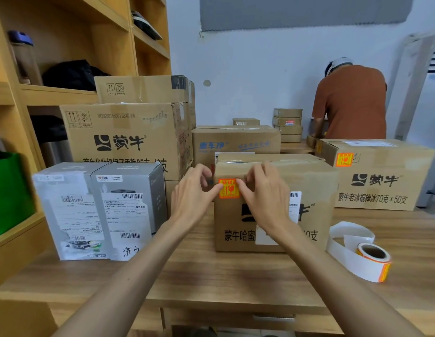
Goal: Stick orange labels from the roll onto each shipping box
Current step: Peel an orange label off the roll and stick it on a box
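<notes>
Orange label [229, 189] sits upper-left on the cardboard box [272, 215] front. Left hand [197, 194] and right hand [263, 197] grip nothing; our thumbs press its edges, presumably to seat the adhesive.

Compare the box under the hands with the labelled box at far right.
The left hand and right hand touch the near box's orange label; the right box's orange label sits untouched. The near box's white slip is on its front, the right box's on top. Both are brown cardboard.
</notes>
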Tool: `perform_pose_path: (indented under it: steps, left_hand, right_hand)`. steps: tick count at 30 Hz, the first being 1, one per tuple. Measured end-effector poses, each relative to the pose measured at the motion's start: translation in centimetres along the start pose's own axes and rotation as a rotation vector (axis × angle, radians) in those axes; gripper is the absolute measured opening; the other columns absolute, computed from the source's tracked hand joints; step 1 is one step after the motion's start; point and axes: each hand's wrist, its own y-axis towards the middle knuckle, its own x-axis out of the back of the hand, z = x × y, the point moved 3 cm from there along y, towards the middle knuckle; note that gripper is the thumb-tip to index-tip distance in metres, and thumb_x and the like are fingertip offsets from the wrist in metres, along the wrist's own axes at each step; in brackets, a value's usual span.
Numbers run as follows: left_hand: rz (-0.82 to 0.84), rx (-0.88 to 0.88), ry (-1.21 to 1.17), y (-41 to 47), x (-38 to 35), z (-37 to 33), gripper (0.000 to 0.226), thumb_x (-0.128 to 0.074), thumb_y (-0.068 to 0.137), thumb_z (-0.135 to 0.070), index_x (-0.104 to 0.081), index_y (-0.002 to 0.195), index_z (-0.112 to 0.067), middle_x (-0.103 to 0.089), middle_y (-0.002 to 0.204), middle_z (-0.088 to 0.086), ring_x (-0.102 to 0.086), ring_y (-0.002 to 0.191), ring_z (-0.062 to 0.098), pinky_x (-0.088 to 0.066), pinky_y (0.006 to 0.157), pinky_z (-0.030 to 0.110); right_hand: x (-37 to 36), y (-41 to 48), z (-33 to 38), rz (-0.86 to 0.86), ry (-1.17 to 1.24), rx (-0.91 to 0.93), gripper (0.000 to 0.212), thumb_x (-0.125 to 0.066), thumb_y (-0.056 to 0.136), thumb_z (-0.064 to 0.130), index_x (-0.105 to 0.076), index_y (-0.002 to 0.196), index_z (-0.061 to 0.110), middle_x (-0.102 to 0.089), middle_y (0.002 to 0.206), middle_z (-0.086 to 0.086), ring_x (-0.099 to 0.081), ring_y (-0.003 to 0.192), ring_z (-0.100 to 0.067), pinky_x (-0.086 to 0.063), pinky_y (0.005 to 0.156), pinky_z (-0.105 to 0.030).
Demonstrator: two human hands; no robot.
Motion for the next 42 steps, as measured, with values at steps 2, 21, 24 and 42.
perform_pose_path:
  steps: [2, 21, 24, 42]
  left_hand:
    - [0.052, -0.051, -0.066, 0.3, 0.1, 0.1, 0.035, -0.072, 0.09, -0.045, -0.061, 0.122, -0.036, -0.054, 0.1, -0.012, -0.053, 0.078, 0.002, -0.049, 0.068, 0.03]
    - [0.195, -0.089, -0.323, 1.1, -0.6, 1.4, 0.03, -0.078, 0.088, -0.03, -0.069, 0.116, -0.024, -0.056, 0.112, -0.014, -0.063, 0.08, 0.016, -0.054, 0.071, 0.029]
    - [0.176, -0.11, -0.314, 1.0, -0.8, 1.3, 0.03, -0.077, 0.089, -0.03, -0.068, 0.117, -0.023, -0.055, 0.112, -0.014, -0.061, 0.079, 0.012, -0.052, 0.075, 0.025]
    - [0.241, -0.324, 0.01, 0.6, -1.0, 2.0, 0.06, -0.076, 0.086, -0.042, -0.046, 0.136, -0.027, -0.041, 0.121, -0.018, -0.056, 0.085, 0.007, -0.051, 0.069, 0.029]
  right_hand:
    - [0.3, 0.8, -0.2, -0.035, -0.031, 0.099, 0.029, -0.074, 0.083, 0.037, -0.059, 0.088, 0.013, -0.054, 0.092, -0.003, -0.05, 0.084, -0.021, -0.042, 0.068, -0.034]
    - [-1.3, 1.6, -3.0, 0.263, 0.027, 0.214, 0.039, -0.06, 0.086, 0.058, -0.058, 0.104, 0.024, -0.056, 0.105, 0.006, -0.044, 0.098, -0.015, -0.035, 0.079, -0.029]
    - [-1.5, 1.3, -2.8, 0.237, 0.009, 0.218, 0.039, -0.063, 0.086, 0.053, -0.059, 0.106, 0.02, -0.056, 0.105, 0.003, -0.047, 0.098, -0.018, -0.036, 0.08, -0.029]
    - [-1.4, 0.3, -2.9, 0.208, -0.109, 0.354, 0.055, -0.076, 0.079, 0.05, -0.055, 0.116, 0.015, -0.054, 0.11, -0.002, -0.049, 0.099, -0.022, -0.041, 0.084, -0.034]
